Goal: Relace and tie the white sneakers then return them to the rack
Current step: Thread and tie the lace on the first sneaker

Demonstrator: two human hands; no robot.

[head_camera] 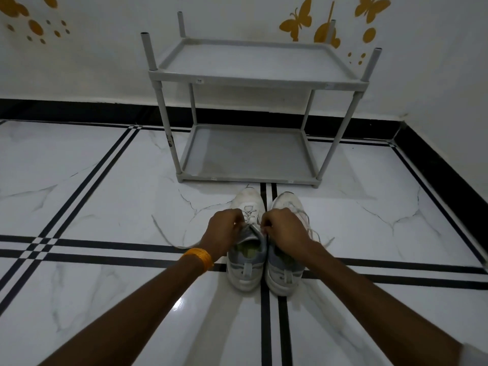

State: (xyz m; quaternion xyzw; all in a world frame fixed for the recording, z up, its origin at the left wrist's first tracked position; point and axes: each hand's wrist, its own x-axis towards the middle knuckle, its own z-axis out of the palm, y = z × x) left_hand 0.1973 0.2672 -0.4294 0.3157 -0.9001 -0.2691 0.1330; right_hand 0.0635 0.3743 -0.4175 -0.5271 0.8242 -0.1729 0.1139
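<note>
The marble floor [105, 186] spreads wide around me, crossed by black lines, with a black skirting at the far wall and another closing in on the right. Against that far wall stands the grey rack [253, 77], its 2 shelves bare, straight ahead of the sneakers and just beyond their toes. The 2 white sneakers [247, 249] sit side by side on the floor between my arms, heels near me, toes pointing far, so their long axes run straight away from me toward the rack. My left hand [224, 231] is curled at the left side of the left sneaker's throat, my right hand [284, 229] at its right side, over the gap between the 2 shoes; both are closed in a pinch, and I judge each holds a lace end, though the fingers hide the grip itself. A loose lace [169, 236] trails out over the floor to the left; the right sneaker's lace [326, 241] straggles to the right. I have open floor on both sides for pulling the ends outward.
</note>
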